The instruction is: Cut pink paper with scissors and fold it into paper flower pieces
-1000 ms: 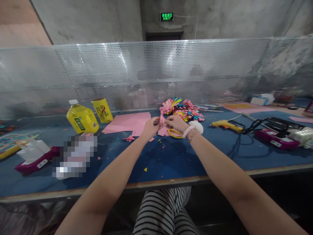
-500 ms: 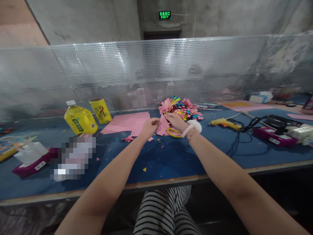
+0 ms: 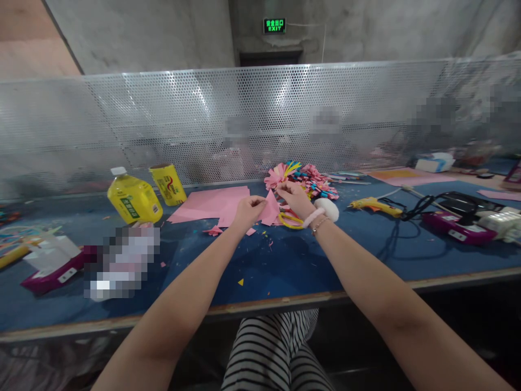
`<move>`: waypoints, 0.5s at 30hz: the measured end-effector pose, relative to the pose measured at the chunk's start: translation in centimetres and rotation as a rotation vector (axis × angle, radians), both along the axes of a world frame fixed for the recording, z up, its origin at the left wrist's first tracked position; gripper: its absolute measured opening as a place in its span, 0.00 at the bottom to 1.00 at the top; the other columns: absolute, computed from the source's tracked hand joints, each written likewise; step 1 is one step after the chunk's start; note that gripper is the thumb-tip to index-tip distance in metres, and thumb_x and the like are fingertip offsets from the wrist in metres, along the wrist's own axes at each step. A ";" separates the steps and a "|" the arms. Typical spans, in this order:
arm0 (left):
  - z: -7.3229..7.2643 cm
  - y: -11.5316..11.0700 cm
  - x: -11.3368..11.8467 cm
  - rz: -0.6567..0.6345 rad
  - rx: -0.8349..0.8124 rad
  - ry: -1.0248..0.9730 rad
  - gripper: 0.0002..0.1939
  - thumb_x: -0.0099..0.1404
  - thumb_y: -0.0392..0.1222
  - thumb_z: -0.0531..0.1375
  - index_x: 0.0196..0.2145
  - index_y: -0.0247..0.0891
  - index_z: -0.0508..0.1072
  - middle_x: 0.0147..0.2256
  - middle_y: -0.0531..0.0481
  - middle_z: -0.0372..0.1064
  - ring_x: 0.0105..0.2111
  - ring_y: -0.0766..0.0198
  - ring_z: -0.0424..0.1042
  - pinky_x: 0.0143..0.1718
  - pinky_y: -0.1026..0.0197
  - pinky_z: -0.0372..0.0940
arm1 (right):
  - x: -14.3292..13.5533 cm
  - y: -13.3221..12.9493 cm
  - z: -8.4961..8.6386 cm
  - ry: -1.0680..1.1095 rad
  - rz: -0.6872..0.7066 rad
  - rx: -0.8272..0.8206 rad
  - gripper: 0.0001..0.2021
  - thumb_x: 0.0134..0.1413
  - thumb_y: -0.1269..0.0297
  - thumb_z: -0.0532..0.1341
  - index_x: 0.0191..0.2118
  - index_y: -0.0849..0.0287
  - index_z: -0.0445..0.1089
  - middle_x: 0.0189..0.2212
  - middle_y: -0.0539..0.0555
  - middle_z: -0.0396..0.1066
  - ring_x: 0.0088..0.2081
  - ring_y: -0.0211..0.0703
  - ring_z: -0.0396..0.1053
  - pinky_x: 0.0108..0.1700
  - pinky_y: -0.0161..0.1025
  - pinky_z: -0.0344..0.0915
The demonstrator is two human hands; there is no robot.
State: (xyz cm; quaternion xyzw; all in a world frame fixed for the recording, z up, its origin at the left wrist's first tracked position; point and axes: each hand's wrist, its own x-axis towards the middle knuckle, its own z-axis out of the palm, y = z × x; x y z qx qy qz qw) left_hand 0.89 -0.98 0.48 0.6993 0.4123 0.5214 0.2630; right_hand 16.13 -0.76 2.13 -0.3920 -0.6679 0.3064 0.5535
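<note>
My left hand (image 3: 249,210) pinches a folded piece of pink paper (image 3: 270,208) by its left edge, fingertips and thumb pressed together. The paper stands up to a pointed top. Just right of that point is my right hand (image 3: 296,196), fingers curled in a pinch and slightly apart from the paper; anything between those fingertips is hidden. A fluffy white band (image 3: 325,209) circles the right wrist. Yellow-handled scissors (image 3: 291,220) lie under the right hand. Behind it is a pile of pink, blue and yellow paper flowers (image 3: 311,179). Pink sheets (image 3: 211,202) lie left of the hands.
A yellow bottle (image 3: 134,196) and a cut yellow container (image 3: 169,184) stand at left. A yellow glue gun (image 3: 375,205) with cables and a purple power strip (image 3: 458,227) lie at right. A perforated metal screen (image 3: 195,125) rises behind the blue table (image 3: 277,266). Paper scraps dot the surface.
My right hand has drawn slightly right, away from the tip of the folded pink paper. My left hand has stayed nearly in place on it.
</note>
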 end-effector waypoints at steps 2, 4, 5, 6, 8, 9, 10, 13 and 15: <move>0.1 -0.1 0.0 0.052 0.018 0.028 0.06 0.50 0.40 0.55 0.21 0.35 0.69 0.20 0.54 0.64 0.22 0.69 0.61 0.27 0.66 0.57 | 0.0 -0.1 0.0 -0.045 -0.039 0.095 0.06 0.44 0.63 0.56 0.28 0.61 0.62 0.24 0.50 0.62 0.25 0.33 0.60 0.27 0.32 0.62; 0.3 -0.4 0.0 0.099 0.027 0.052 0.08 0.50 0.41 0.55 0.19 0.35 0.68 0.19 0.54 0.63 0.22 0.69 0.60 0.26 0.65 0.56 | 0.0 -0.2 0.0 -0.133 -0.089 0.198 0.06 0.44 0.64 0.56 0.26 0.62 0.63 0.23 0.51 0.64 0.26 0.35 0.61 0.30 0.34 0.62; 0.4 -0.5 0.0 0.116 0.033 0.065 0.09 0.50 0.42 0.55 0.19 0.35 0.68 0.19 0.54 0.63 0.21 0.69 0.60 0.25 0.65 0.55 | -0.1 -0.2 -0.1 -0.184 -0.117 0.244 0.06 0.44 0.64 0.57 0.25 0.62 0.64 0.23 0.52 0.65 0.26 0.36 0.62 0.31 0.35 0.61; 0.5 -0.7 0.1 0.126 0.041 0.081 0.09 0.50 0.43 0.55 0.19 0.35 0.67 0.19 0.53 0.63 0.21 0.69 0.60 0.25 0.65 0.55 | -0.1 -0.2 -0.1 -0.232 -0.141 0.282 0.06 0.44 0.64 0.57 0.25 0.62 0.64 0.23 0.52 0.66 0.27 0.36 0.62 0.33 0.36 0.61; 0.6 -1.1 0.2 0.135 0.063 0.119 0.10 0.50 0.43 0.55 0.18 0.35 0.67 0.18 0.53 0.62 0.21 0.70 0.59 0.24 0.66 0.54 | -0.3 -0.3 -0.3 -0.304 -0.168 0.331 0.06 0.44 0.65 0.56 0.24 0.62 0.65 0.23 0.53 0.67 0.27 0.37 0.63 0.34 0.36 0.60; 0.7 -1.3 0.3 0.137 0.078 0.137 0.09 0.51 0.42 0.55 0.18 0.35 0.66 0.18 0.53 0.62 0.21 0.70 0.59 0.24 0.66 0.54 | -0.4 -0.3 -0.3 -0.326 -0.173 0.346 0.06 0.44 0.65 0.56 0.24 0.62 0.66 0.23 0.53 0.67 0.28 0.37 0.64 0.34 0.36 0.60; 0.7 -1.4 0.4 0.141 0.092 0.152 0.09 0.51 0.41 0.54 0.18 0.35 0.66 0.18 0.54 0.62 0.21 0.70 0.59 0.24 0.66 0.54 | -0.5 -0.3 -0.4 -0.342 -0.177 0.358 0.06 0.45 0.66 0.56 0.24 0.62 0.66 0.23 0.53 0.68 0.28 0.38 0.64 0.34 0.36 0.60; 0.7 -1.6 0.5 0.160 0.131 0.196 0.07 0.50 0.38 0.53 0.18 0.35 0.66 0.18 0.54 0.62 0.22 0.70 0.60 0.26 0.66 0.54 | -0.5 -0.2 -0.6 -0.371 -0.197 0.383 0.06 0.45 0.68 0.54 0.23 0.62 0.65 0.22 0.52 0.67 0.27 0.37 0.64 0.32 0.35 0.59; 0.5 -1.5 0.4 0.164 0.147 0.221 0.07 0.50 0.38 0.53 0.18 0.35 0.66 0.18 0.54 0.61 0.22 0.70 0.60 0.26 0.66 0.54 | -0.5 -0.2 -0.6 -0.396 -0.206 0.391 0.06 0.44 0.70 0.53 0.22 0.62 0.64 0.21 0.52 0.67 0.26 0.36 0.63 0.31 0.34 0.58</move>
